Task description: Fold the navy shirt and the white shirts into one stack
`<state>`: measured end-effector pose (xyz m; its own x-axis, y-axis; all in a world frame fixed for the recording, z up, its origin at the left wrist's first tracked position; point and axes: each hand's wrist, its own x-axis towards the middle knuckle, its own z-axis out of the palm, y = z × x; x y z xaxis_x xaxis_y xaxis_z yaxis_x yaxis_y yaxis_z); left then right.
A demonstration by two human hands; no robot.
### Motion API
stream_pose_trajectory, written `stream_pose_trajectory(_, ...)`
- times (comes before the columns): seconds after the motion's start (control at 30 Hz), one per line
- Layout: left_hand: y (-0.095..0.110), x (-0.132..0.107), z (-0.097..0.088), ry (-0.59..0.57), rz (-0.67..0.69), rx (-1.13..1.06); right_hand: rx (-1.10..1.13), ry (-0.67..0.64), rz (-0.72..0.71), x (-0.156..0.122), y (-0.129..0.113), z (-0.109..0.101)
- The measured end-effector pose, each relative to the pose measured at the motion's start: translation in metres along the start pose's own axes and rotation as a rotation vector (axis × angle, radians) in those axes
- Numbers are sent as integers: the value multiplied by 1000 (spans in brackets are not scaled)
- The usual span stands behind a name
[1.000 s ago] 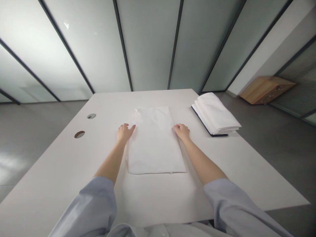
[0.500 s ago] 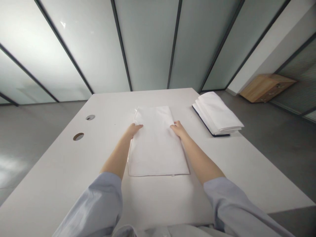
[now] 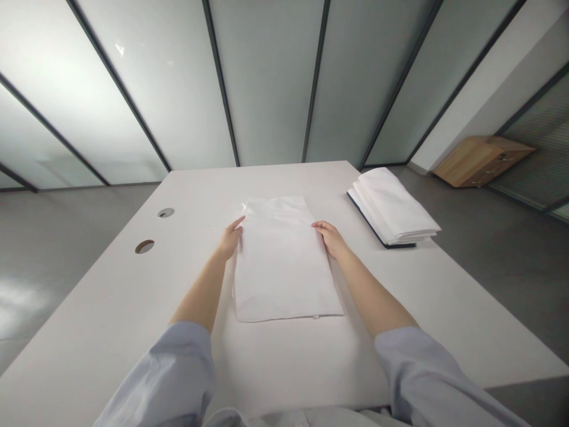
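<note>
A folded white cloth (image 3: pixel 284 261) lies flat in the middle of the white table (image 3: pixel 133 308), its long side running away from me. My left hand (image 3: pixel 230 238) rests against the cloth's left edge, fingers stretched out and pointing away. My right hand (image 3: pixel 329 235) lies on the right edge, fingers extended flat on the fabric. Neither hand has lifted the cloth.
A stack of folded white cloths (image 3: pixel 393 204) sits on a dark board at the table's far right. Two round cable holes (image 3: pixel 144 246) are in the table at the left. A wooden cabinet (image 3: pixel 482 160) stands on the floor by the glass wall.
Both hands slid from the cloth's outer sides inward onto its edges, then settled along them. The cloth looks slightly straightened; the view shifted a little.
</note>
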<state>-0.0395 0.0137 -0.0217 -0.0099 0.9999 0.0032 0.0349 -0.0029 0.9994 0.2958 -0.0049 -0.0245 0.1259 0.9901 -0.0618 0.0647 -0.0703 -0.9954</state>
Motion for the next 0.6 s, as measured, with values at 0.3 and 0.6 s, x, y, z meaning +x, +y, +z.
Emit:
stream_pose_trajectory(0.3, 25, -22, -13, -374, -78, 342, 57, -280, 129, -22, -18, -10)
stream_pose_trajectory(0.6, 42, -3, -11, -398, 26, 780, -367, -286, -41, -14, -31, -21)
